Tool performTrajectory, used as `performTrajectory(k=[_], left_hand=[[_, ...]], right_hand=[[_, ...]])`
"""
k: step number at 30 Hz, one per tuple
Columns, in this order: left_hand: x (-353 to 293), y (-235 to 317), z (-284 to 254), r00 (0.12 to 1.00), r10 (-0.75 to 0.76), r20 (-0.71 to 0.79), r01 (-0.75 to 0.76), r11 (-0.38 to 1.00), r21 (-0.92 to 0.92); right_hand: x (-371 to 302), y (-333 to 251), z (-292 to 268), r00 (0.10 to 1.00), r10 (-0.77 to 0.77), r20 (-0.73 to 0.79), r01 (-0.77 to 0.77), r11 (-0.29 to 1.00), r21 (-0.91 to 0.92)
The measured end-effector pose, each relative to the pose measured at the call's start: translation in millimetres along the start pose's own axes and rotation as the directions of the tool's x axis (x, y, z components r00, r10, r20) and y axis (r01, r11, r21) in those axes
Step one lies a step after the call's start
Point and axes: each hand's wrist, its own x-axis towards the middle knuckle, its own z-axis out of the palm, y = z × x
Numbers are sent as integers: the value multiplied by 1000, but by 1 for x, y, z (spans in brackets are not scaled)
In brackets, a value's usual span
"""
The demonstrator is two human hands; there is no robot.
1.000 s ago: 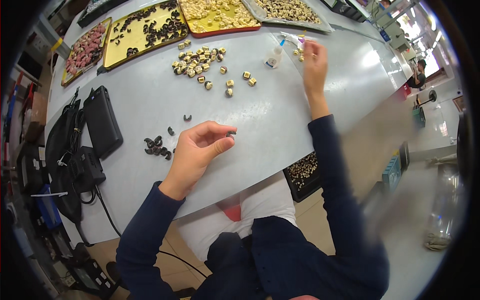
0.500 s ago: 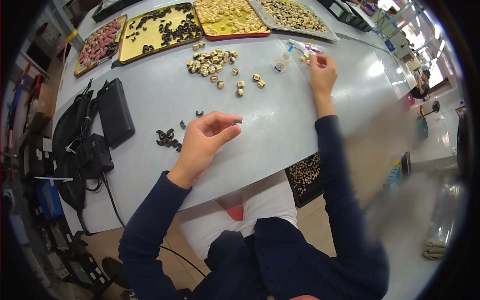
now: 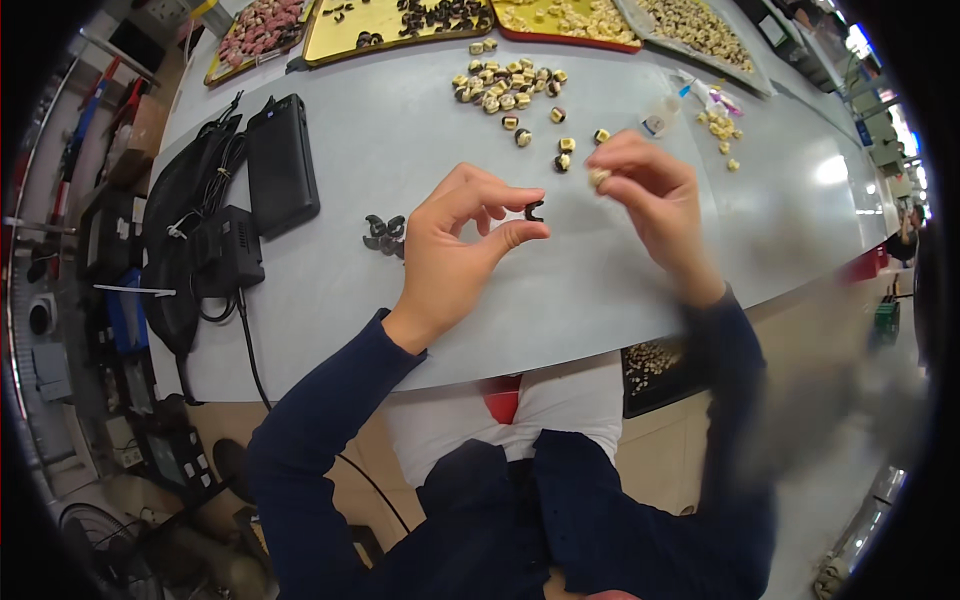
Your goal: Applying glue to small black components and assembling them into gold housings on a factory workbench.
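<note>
My left hand (image 3: 455, 250) pinches a small black C-shaped piece (image 3: 534, 211) between thumb and fingertips, its opening turned toward the right. Facing it a short way off, my right hand (image 3: 655, 200) grips a small cream and gold piece (image 3: 599, 178) between thumb and forefinger. The two pieces are apart, both held above the grey table. Beside the left hand lie several loose black C-shaped pieces (image 3: 382, 236), partly hidden by that hand. Beyond the hands is a pile of joined gold-and-black pieces (image 3: 505, 85), with a few strays nearer me.
Trays of black pieces (image 3: 400, 25), gold pieces (image 3: 570, 22) and pink pieces (image 3: 262, 32) line the far edge. A small glue bottle (image 3: 660, 118) stands at right, near loose gold pieces (image 3: 720, 125). A black power bank (image 3: 282, 165) and cables lie at left.
My right hand has come back from the loose gold pieces by the bottle, now carrying one toward the left hand. The left hand still holds its black piece, now turned. The view has shifted.
</note>
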Motion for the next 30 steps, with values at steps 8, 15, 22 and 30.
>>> performTrajectory(k=[8, 15, 22, 30], left_hand=[[-1, -7, 4, 996, -56, 74, 62, 995, -77], [-1, -6, 3, 990, -70, 119, 88, 984, -154], [-2, -7, 3, 996, -11, 93, 15, 999, -47], [1, 2, -2, 959, 256, 123, -284, 866, 412]], right_hand=[[-10, 4, 16, 863, 446, 238, -496, 835, 236], [-14, 6, 18, 822, 501, 269, -566, 767, 301], [-16, 8, 22, 823, 479, 304, -567, 715, 409], [-8, -5, 19, 753, 553, 356, -654, 689, 313]])
